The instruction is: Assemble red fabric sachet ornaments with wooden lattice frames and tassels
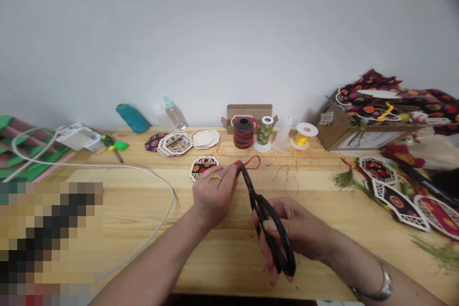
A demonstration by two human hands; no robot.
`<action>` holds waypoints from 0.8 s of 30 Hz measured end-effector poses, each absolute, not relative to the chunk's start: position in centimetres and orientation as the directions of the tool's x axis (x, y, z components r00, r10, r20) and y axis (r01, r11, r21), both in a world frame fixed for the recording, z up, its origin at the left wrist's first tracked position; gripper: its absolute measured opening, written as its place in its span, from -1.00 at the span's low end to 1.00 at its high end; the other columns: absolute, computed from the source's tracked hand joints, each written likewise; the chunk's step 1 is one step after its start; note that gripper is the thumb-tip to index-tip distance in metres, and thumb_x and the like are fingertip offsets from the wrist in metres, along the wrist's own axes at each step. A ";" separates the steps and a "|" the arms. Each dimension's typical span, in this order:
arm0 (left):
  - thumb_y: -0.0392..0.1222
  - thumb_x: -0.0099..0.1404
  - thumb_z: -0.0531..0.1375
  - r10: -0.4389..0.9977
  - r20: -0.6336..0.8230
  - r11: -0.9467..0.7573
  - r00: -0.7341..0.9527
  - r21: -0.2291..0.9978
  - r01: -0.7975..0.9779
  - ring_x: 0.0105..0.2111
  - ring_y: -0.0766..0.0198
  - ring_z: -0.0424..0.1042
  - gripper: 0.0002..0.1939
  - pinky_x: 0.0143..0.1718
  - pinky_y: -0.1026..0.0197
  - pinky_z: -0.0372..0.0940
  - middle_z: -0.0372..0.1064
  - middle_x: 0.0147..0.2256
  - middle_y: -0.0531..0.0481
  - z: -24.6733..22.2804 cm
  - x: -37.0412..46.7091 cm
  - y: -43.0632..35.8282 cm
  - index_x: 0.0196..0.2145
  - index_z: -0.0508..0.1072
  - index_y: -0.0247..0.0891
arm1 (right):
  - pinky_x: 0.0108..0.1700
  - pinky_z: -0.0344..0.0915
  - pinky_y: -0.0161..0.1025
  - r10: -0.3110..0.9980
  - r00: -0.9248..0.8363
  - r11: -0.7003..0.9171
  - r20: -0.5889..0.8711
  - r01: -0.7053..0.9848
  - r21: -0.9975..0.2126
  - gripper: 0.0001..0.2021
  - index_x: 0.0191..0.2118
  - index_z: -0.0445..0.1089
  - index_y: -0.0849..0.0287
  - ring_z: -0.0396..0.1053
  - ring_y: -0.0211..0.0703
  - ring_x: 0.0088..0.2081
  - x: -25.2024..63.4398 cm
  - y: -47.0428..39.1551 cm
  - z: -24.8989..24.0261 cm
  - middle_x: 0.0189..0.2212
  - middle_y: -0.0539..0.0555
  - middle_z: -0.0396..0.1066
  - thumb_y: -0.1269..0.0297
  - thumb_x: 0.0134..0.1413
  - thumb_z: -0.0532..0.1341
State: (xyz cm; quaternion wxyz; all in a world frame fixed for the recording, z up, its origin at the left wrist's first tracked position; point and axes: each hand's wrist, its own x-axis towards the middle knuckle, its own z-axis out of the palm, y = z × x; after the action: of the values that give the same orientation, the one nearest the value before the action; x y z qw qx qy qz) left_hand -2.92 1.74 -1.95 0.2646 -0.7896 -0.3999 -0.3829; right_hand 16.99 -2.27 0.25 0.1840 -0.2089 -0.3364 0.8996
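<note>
My left hand (215, 194) is closed, pinching a red cord (254, 163) whose loop sticks out to the right of the fingertips. In my right hand (287, 227) are black-handled scissors (274, 234), their blades pointing up and left with the tips at the cord beside my left fingers. Whether the blades touch the cord I cannot tell. A patterned ornament piece (203, 167) with a pale lattice frame lies just behind my left hand, partly covered by it.
Behind stand a dark red cord spool (243, 135), a green spool (265, 133) and a yellow spool (302, 137). Lattice frames (175, 143) are stacked left of them. A cardboard box (344, 130) of fabric stands right, near finished ornaments (399, 204). A white cable (168, 186) curves across the left.
</note>
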 end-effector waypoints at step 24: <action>-0.36 0.22 0.25 0.453 0.811 -0.539 0.370 -0.082 0.839 -0.42 0.30 0.54 -0.77 -0.18 0.22 0.40 0.59 -0.30 -0.05 -1.3 -2.9 1.7 -0.13 0.46 -0.36 | -0.73 0.19 -0.54 0.444 -0.869 -0.745 -0.219 -0.222 -0.630 -0.64 -0.18 0.24 0.24 0.44 -0.26 -0.65 17.2 -2.4 0.0 -0.54 0.09 0.52 0.14 -0.01 0.31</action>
State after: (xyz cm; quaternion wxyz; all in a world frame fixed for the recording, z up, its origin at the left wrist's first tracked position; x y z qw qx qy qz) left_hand -2.94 1.72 -1.34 0.2513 -0.7886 -0.4093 -0.3840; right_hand 17.19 -2.44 0.01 0.1815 -0.1803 -0.3078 0.9164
